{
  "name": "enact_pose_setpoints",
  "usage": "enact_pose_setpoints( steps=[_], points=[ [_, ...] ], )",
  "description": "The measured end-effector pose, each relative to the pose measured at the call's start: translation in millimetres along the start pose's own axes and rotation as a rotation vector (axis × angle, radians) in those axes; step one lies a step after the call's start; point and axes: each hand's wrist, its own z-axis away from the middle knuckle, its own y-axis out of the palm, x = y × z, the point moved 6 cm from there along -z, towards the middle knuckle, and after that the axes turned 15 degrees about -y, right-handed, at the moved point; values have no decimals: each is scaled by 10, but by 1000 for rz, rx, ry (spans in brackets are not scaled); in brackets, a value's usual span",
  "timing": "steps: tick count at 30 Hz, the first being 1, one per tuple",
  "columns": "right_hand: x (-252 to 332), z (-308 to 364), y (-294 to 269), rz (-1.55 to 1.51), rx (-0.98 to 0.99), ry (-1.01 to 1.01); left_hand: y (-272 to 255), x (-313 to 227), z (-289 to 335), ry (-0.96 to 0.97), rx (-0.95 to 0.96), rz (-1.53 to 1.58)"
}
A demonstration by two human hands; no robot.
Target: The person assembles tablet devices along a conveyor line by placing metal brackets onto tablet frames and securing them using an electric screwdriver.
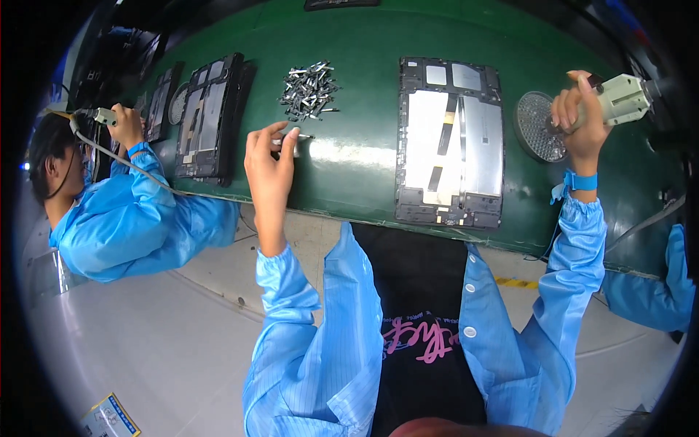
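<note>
Between the thumb and fingers of my left hand (271, 164) is a small dark-and-silver strip part (306, 136). Just beyond that hand lies a loose pile of similar small parts (309, 89). My right hand (582, 120) is wrapped round a pale electric screwdriver (625, 100), whose tip is hidden. Under and beside those fingers sits a round, clear dish (535, 127) with a studded-looking surface; its contents are too small to make out. Between my hands, an opened tablet-like device (450, 146) lies flat, showing silver battery panels and black flex strips. Neither hand touches it.
Several more opened devices (207, 120) are stacked on the green table (349, 189) to the left. A co-worker in a blue smock (138, 218) sits there, holding another screwdriver (106, 116) with a grey cable. Another blue sleeve (655, 298) shows at the far right.
</note>
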Motion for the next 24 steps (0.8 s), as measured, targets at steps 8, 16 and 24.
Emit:
enact_pose_setpoints(
  steps=[8, 16, 24],
  points=[
    [17, -28, -70, -37, 18, 0, 254, 121, -145, -87, 277, 99],
    [111, 20, -116, -30, -5, -33, 427, -1250, -467, 390, 199, 404],
    [102, 58, -28, -52, -22, -13, 1314, -1220, -658, 165, 705, 761]
  ],
)
